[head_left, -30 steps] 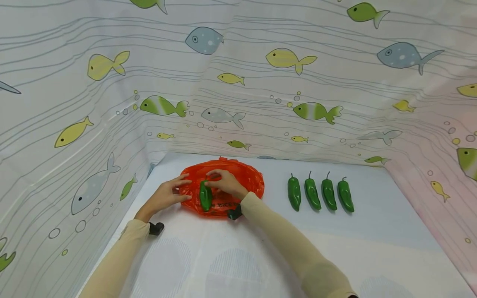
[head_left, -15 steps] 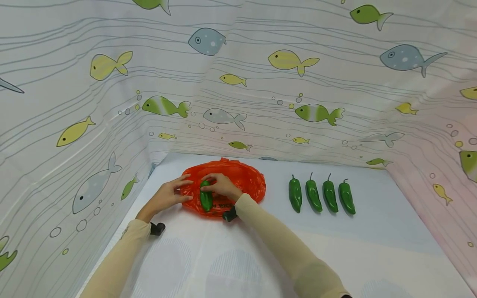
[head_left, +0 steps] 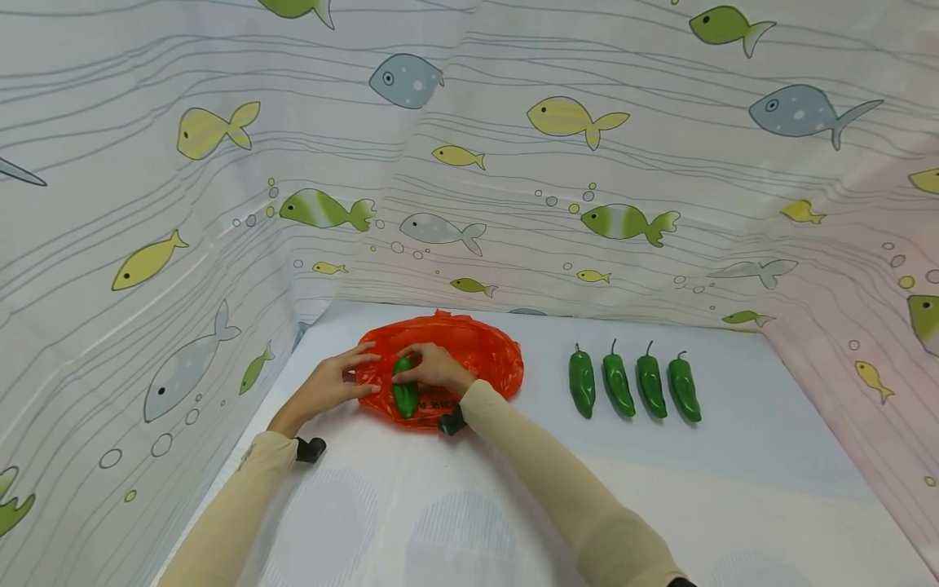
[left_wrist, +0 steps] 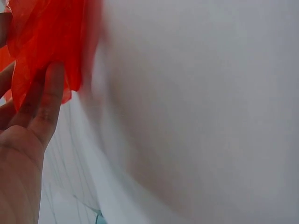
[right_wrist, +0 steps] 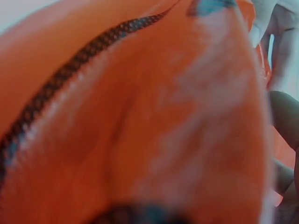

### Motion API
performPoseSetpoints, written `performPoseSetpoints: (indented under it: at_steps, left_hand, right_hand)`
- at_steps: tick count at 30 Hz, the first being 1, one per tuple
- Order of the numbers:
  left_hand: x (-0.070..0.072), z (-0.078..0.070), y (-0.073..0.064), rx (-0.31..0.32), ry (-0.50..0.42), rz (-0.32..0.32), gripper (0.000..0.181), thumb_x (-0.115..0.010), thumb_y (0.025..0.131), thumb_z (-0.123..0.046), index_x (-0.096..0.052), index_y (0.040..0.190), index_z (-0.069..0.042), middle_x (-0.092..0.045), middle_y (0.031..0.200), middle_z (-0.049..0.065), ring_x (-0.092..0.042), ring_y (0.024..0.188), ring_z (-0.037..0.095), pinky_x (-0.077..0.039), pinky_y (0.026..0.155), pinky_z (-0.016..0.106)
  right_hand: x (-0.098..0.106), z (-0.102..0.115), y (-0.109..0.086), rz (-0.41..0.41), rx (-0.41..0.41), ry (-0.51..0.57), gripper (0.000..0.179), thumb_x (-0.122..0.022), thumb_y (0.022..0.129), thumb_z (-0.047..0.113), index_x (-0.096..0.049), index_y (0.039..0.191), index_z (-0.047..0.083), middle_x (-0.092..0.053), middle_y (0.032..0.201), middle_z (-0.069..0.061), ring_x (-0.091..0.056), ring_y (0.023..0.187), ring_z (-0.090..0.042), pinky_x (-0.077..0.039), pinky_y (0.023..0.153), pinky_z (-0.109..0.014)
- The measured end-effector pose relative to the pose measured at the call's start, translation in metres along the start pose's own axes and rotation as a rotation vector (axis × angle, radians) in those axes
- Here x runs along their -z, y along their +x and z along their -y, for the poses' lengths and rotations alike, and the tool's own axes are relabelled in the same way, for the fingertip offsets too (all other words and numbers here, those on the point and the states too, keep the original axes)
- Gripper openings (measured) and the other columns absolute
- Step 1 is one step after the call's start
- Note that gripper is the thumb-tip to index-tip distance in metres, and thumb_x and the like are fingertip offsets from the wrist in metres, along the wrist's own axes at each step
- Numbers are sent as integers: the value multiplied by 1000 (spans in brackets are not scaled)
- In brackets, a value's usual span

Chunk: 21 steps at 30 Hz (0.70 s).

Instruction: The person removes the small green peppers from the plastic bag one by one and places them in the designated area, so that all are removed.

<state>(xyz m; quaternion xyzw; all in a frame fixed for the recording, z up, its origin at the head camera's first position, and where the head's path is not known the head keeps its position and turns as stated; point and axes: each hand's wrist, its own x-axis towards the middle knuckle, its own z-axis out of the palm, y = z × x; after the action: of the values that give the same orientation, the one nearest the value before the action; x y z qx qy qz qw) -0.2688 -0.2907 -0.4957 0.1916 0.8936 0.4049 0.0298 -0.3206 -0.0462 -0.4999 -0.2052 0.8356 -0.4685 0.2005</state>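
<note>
A glossy green chili pepper (head_left: 404,391) stands upright at the left part of a red plastic bag (head_left: 477,346), which is spread wide. My right hand (head_left: 435,367) pinches it near the top between thumb and fingers, hiding its stem. With fingers spread, my left hand (head_left: 337,383) touches the bag's left side. In the left wrist view, a straight finger (left_wrist: 52,95) rests against the red plastic. The bag's blurred wall (right_wrist: 187,116) fills most of the right wrist view, and my right fingers (right_wrist: 286,119) show darkly at its right edge.
To the right of the bag lie several more green chili peppers (head_left: 618,385), side by side with stems pointing away, on the white tabletop (head_left: 513,481). Fish-patterned sheeting (head_left: 499,187) encloses the back and both sides.
My right hand has shifted slightly left and its grip now covers the pepper's stem, which showed one second ago. The left hand and the bag look much the same.
</note>
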Motion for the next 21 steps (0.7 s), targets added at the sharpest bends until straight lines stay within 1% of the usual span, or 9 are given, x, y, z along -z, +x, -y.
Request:
performPoseSetpoints:
  at_steps: [4,6,9,15,21]
  left_hand:
    - [1,0,-1,-2,-5,-1,60,-84,88,-26,-63,141,-6,-40,162,9,-43,143,36,-49,104,53]
    - [1,0,-1,-2,-10,-2,61,-84,88,-27,-63,141,-7,-40,162,9,-43,143,37,-48,104,53]
    - [1,0,-1,3,-16,0,60,-84,88,-28,-63,141,-7,-40,162,8,-42,144,37,-48,105,53]
    - [1,-1,-2,14,-20,7,60,-83,89,-27,-62,142,-8,-39,163,6,-42,144,37,-47,105,53]
    - [3,1,-2,6,-5,-2,62,-84,88,-29,-62,142,-8,-39,163,8,-43,143,37,-48,104,53]
  right_hand:
    - [-1,2,0,13,10,-49,54,-84,88,31,-64,135,13,-61,122,-4,-59,98,-19,-58,75,-26]
    - [-1,2,1,18,14,-52,53,-83,89,30,-64,135,13,-61,122,-3,-59,99,-19,-58,75,-26]
    - [-2,2,1,22,12,-34,50,-83,89,28,-64,133,13,-61,119,-3,-60,97,-19,-59,74,-27]
    - [-2,2,2,4,7,-4,46,-84,88,26,-65,127,13,-61,115,-3,-61,94,-20,-59,72,-28]
    - [1,2,1,9,16,11,48,-83,89,26,-65,130,10,-63,117,-4,-63,93,-20,-59,74,-28]
